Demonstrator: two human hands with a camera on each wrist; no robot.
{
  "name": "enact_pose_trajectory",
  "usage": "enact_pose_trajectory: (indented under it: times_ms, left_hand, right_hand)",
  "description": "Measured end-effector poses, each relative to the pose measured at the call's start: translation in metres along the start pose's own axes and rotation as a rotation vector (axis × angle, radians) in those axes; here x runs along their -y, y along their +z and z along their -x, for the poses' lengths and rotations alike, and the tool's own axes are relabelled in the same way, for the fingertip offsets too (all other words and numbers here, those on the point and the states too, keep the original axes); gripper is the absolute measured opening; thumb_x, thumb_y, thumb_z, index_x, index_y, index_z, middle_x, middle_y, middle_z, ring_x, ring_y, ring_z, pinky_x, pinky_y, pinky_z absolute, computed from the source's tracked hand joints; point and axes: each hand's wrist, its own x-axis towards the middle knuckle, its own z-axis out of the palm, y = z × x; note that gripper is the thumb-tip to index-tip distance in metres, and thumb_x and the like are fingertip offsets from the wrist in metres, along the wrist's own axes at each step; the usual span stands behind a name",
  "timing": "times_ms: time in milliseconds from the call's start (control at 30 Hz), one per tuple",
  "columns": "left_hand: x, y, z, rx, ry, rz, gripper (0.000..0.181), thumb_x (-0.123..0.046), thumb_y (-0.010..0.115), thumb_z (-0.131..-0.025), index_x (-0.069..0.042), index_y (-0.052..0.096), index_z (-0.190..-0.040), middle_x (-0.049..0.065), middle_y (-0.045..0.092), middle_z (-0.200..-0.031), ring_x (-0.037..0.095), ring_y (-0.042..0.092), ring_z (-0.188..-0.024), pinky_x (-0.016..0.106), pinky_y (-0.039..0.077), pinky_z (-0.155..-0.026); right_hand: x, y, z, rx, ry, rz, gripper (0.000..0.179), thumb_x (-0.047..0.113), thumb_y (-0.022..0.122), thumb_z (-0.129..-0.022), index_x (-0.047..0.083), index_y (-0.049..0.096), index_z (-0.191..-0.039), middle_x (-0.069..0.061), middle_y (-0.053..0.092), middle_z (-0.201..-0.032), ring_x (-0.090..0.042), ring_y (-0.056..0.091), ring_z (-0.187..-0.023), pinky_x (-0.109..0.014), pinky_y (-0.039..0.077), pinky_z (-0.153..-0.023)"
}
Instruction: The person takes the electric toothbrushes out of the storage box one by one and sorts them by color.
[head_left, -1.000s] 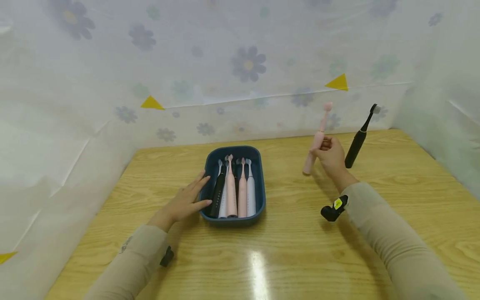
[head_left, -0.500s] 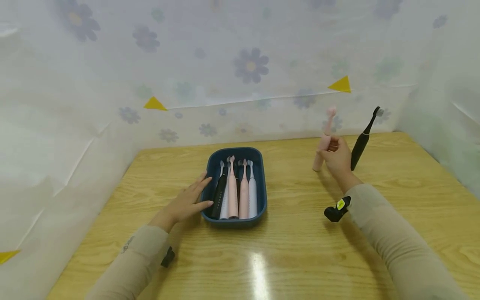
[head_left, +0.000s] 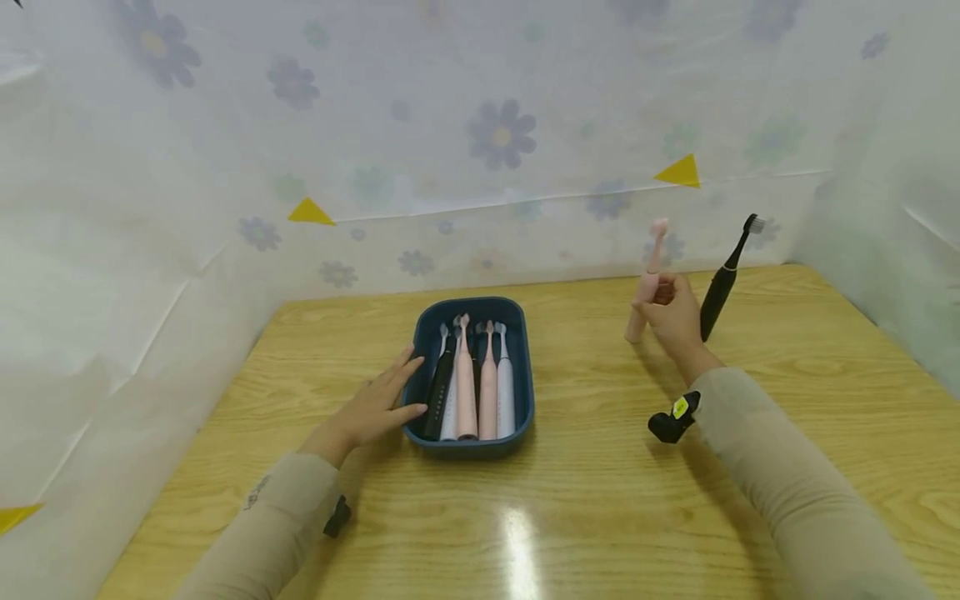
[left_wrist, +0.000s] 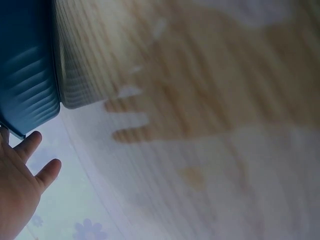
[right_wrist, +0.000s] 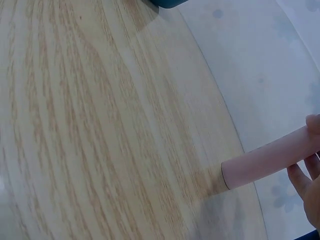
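Note:
Between thumb and fingers, my right hand [head_left: 675,315] pinches a pink electric toothbrush [head_left: 649,287] by its handle, brush head up. In the right wrist view the handle's round base [right_wrist: 227,175] is at the table surface. Just right of that hand a black electric toothbrush [head_left: 720,292] stands upright. My left hand [head_left: 367,410] rests with spread, straight fingers against the left rim of a dark blue bin [head_left: 529,375]. Inside the bin lie several toothbrushes: a black one [head_left: 441,392], pink ones [head_left: 466,392] and white ones [head_left: 506,396], heads toward the back.
A wood-grain table [head_left: 600,500] carries everything. Behind it hangs a white flower-print sheet [head_left: 405,108] with yellow triangles [head_left: 678,171], and pale sheets close off both sides. Dark wrist cameras [head_left: 672,419] sit on both forearms.
The right hand has carried the pink toothbrush slightly right, nearer the black one, and brought it more upright. Over the last half second it barely moves. The left hand stays at the bin.

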Motion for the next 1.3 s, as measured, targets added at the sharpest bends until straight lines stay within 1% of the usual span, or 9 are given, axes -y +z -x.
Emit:
enact_pose_trajectory:
  times_ms: [167,300,500,633,933,1200,1300]
  left_hand:
    - [0.001,0.000,-0.001,0.002,0.002,0.005,0.071,-0.051,0.040,-0.085,-0.017,0.011,-0.140,0.001,-0.003,-0.144,0.033,0.013,-0.126,0.063,0.009,-0.090]
    - [0.001,0.001,-0.002,0.000,0.002,0.004,0.071,-0.052,0.039,-0.085,-0.018,0.010,-0.140,0.000,-0.004,-0.144,0.033,0.013,-0.126,0.063,0.008,-0.091]
    - [0.001,0.000,-0.004,0.001,-0.001,-0.003,0.071,-0.052,0.040,-0.085,-0.019,0.010,-0.140,-0.003,-0.005,-0.144,0.034,0.014,-0.126,0.062,0.008,-0.091]
    - [-0.002,-0.001,-0.005,0.002,0.007,-0.003,0.071,-0.049,0.042,-0.086,-0.017,0.011,-0.140,-0.002,-0.005,-0.144,0.035,0.015,-0.125,0.063,0.008,-0.090]
    - [-0.004,-0.002,-0.006,0.002,0.008,-0.013,0.070,-0.047,0.042,-0.086,-0.016,0.011,-0.140,-0.001,-0.005,-0.144,0.036,0.016,-0.125,0.064,0.009,-0.090]
    - [-0.003,-0.001,-0.007,0.000,0.014,-0.006,0.070,-0.048,0.042,-0.086,-0.015,0.011,-0.140,0.000,-0.005,-0.144,0.037,0.016,-0.125,0.064,0.008,-0.089]
    - [-0.002,-0.001,-0.008,0.000,0.016,-0.012,0.071,-0.048,0.041,-0.086,-0.014,0.011,-0.140,0.001,-0.004,-0.144,0.037,0.017,-0.125,0.064,0.008,-0.089]
  right_hand:
    - [0.003,-0.001,0.000,0.008,0.005,0.021,0.040,0.010,0.057,-0.081,-0.002,0.040,-0.115,-0.008,0.047,-0.098,-0.018,0.046,-0.090,-0.024,0.042,-0.072]
    - [0.006,-0.003,0.000,0.019,-0.010,0.057,0.041,0.014,0.055,-0.083,-0.004,0.040,-0.117,-0.012,0.047,-0.103,-0.020,0.046,-0.093,-0.026,0.042,-0.074]
    - [0.007,-0.006,0.000,0.028,-0.013,0.081,0.043,0.017,0.054,-0.084,-0.004,0.039,-0.118,-0.013,0.046,-0.104,-0.021,0.045,-0.094,-0.028,0.041,-0.075]
    - [0.007,-0.007,0.001,0.024,-0.019,0.100,0.044,0.020,0.054,-0.084,-0.004,0.040,-0.118,-0.015,0.047,-0.106,-0.023,0.045,-0.095,-0.029,0.041,-0.075]
    - [0.006,-0.009,0.003,0.021,-0.024,0.116,0.046,0.025,0.054,-0.084,-0.002,0.040,-0.119,-0.014,0.046,-0.105,-0.022,0.045,-0.094,-0.029,0.041,-0.074]
    - [0.006,-0.011,0.007,0.033,0.016,0.117,0.051,0.031,0.054,-0.084,-0.001,0.038,-0.120,-0.014,0.044,-0.109,-0.027,0.044,-0.100,-0.036,0.040,-0.079]
    - [0.008,-0.012,0.009,0.037,0.021,0.112,0.053,0.033,0.054,-0.083,-0.002,0.037,-0.120,-0.015,0.043,-0.110,-0.027,0.044,-0.100,-0.036,0.040,-0.078]
